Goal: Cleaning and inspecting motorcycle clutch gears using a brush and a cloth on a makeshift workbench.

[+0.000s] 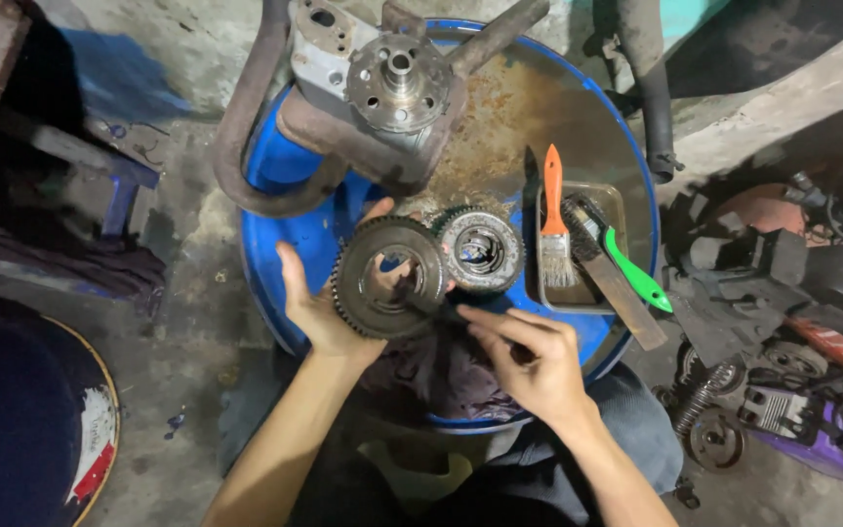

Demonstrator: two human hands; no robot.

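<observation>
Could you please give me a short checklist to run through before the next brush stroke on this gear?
1. Left hand grips the large gear firmly: ok, fingers wrap its rim.
2. Right hand holds a dark brush against the gear: ok.
3. Second gear lies flat on the blue drum, apart from the edge: ok.
4. Orange-handled paintbrush rests in the metal tray: ok.
5. Gear teeth clean: cannot tell.

A repair workshop: greasy gears (389, 278), a rusty drum (539, 107), scattered engine parts (782, 361).
</observation>
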